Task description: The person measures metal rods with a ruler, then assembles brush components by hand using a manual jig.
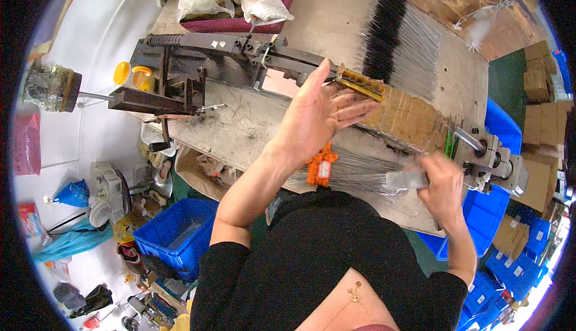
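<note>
My left hand reaches over the bench, thumb raised and fingers stretched out flat. Its fingertips lie against or just beside a narrow yellow, brass-like strip on the long metal machine arm. Curled closed and slightly blurred, my right hand is at the bench's right side. A translucent whitish piece meets its fingers, at the end of a bundle of thin grey wires; whether the hand grips this piece is hidden. Orange knitted fabric with a white label lies at the bundle's other end.
Black and pale bristle-like strands lie at the back. A brown cardboard strip leads to a metal clamp mechanism at right. A maroon tray holds plastic bags. Blue bins stand below, with cardboard boxes far right.
</note>
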`<action>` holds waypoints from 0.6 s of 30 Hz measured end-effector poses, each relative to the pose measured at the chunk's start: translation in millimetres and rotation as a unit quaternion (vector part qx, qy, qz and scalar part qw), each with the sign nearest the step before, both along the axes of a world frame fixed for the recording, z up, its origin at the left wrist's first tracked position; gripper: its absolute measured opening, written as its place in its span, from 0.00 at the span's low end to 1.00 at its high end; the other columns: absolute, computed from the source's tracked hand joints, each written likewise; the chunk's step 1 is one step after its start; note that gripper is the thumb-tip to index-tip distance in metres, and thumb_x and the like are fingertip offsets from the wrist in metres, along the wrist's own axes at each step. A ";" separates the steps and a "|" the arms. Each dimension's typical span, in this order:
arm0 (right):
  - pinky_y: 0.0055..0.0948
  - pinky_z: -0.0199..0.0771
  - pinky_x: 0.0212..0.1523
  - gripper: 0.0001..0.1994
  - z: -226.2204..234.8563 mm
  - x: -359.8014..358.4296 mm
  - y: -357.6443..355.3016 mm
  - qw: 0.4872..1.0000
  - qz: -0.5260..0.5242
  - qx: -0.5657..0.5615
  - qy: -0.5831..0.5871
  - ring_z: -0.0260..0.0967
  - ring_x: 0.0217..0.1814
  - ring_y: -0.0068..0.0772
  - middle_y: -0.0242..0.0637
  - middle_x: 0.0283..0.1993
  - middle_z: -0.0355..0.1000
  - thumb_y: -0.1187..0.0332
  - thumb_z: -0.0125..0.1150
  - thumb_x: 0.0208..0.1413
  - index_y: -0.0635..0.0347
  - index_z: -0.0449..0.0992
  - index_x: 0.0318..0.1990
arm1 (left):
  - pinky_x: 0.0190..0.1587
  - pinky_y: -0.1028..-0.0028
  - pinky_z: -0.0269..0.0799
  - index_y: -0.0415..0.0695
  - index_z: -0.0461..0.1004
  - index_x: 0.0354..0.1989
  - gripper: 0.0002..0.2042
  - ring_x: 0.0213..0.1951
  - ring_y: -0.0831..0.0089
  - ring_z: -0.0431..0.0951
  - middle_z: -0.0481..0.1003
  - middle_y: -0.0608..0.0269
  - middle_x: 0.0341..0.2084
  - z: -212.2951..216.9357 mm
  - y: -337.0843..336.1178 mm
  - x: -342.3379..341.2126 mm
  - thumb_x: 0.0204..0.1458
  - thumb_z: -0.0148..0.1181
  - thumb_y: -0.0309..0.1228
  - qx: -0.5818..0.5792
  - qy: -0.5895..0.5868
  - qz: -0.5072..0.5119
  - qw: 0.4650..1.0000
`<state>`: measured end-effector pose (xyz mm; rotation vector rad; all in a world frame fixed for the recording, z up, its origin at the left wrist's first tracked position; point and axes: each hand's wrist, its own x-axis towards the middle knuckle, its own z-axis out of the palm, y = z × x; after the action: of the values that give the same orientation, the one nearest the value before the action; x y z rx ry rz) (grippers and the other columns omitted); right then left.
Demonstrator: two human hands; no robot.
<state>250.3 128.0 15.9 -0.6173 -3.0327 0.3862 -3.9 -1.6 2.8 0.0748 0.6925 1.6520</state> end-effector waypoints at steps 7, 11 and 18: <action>0.44 0.72 0.38 0.11 -58.7 71.0 -26.2 0.956 -0.036 -0.224 -0.188 0.73 0.36 0.51 0.47 0.32 0.73 0.69 0.65 0.39 0.62 0.76 0.33 | 0.66 0.62 0.55 0.41 0.59 0.63 0.25 0.61 0.57 0.66 0.63 0.52 0.62 -54.0 1.5 34.8 0.64 0.38 0.45 -0.036 0.032 0.005 0.999; 0.41 0.72 0.38 0.10 -75.3 90.9 -24.8 0.951 -0.109 -0.271 -0.102 0.74 0.37 0.50 0.48 0.34 0.74 0.73 0.63 0.41 0.62 0.75 0.34 | 0.58 0.67 0.67 0.36 0.69 0.52 0.20 0.50 0.62 0.76 0.73 0.46 0.50 -34.1 -70.3 16.3 0.60 0.53 0.40 -0.132 0.156 0.012 0.979; 0.31 0.71 0.32 0.15 -40.5 84.4 -1.2 0.917 -0.181 -0.352 -0.056 0.75 0.29 0.39 0.43 0.27 0.74 0.77 0.64 0.42 0.60 0.74 0.40 | 0.26 0.75 0.63 0.35 0.73 0.31 0.16 0.24 0.78 0.66 0.71 0.66 0.23 -104.5 -287.6 -118.8 0.52 0.67 0.37 -0.530 0.500 0.565 0.388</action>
<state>334.7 126.8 -24.6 -1.2293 -2.7136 1.4771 -122.7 -289.2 -101.7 -0.5062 3.2525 1.7887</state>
